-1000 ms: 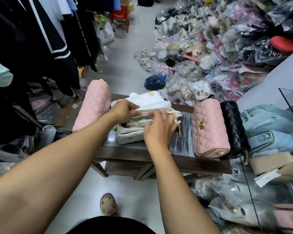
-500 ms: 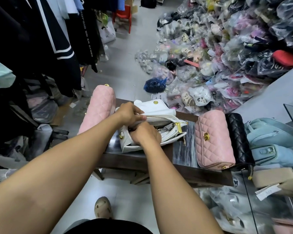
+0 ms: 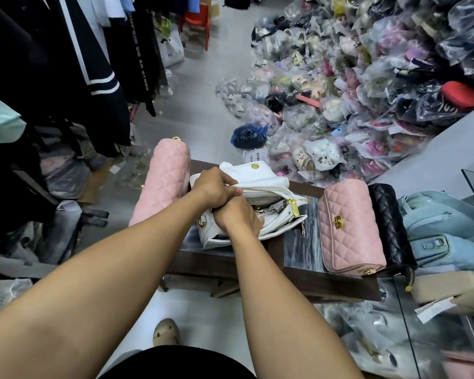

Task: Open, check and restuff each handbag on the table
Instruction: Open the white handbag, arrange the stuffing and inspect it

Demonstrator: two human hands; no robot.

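Note:
A white handbag (image 3: 268, 184) lies unzipped on the dark table (image 3: 307, 280), flap folded back, grey paper stuffing (image 3: 272, 210) showing inside. My left hand (image 3: 216, 187) grips the bag's upper rim at the zip. My right hand (image 3: 237, 218) is curled with its fingers pushed into the opening; what they hold is hidden. A pink quilted bag (image 3: 164, 181) lies at the table's left end. Another pink quilted bag (image 3: 350, 228) and a black quilted bag (image 3: 391, 228) lie side by side on the right.
Light blue bags (image 3: 446, 228) and a beige bag with a tag (image 3: 454, 294) sit on a glass counter at right. A heap of plastic-wrapped shoes (image 3: 353, 86) fills the floor beyond. Dark clothes (image 3: 66, 64) hang at left. My foot (image 3: 166, 330) stands under the table edge.
My right hand moved left from the zip's gold pull and went into the bag's opening. The zip now gapes wider. My left hand kept its hold on the rim.

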